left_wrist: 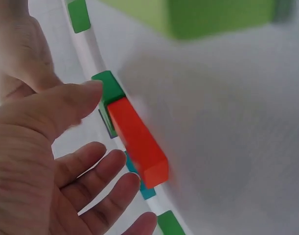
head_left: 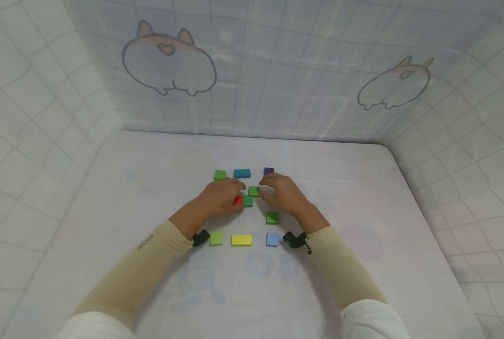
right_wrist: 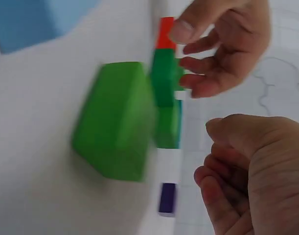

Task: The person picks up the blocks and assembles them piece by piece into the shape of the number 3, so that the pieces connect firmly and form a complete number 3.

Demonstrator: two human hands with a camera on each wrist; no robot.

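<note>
My left hand [head_left: 222,197] is over the left side of a red block [head_left: 237,200]. In the left wrist view its thumb and fingers are spread beside the red block [left_wrist: 139,142], not curled round it. A dark green block [head_left: 247,201] stands against the red block's right end, and a brighter green block [head_left: 253,191] lies just behind it. To the right, my right hand [head_left: 286,193] hovers with loosely bent fingers, its fingertips close to the brighter green block. The right wrist view shows nothing between that hand's [right_wrist: 281,166] thumb and fingers.
Behind the hands lie a green block [head_left: 220,175], a blue block [head_left: 242,173] and a purple block [head_left: 268,171]. Nearer me are a lime block [head_left: 216,238], a yellow block [head_left: 241,240], a light blue block [head_left: 272,239] and another green block [head_left: 272,218]. Patterned cloth walls [head_left: 252,70] surround the table.
</note>
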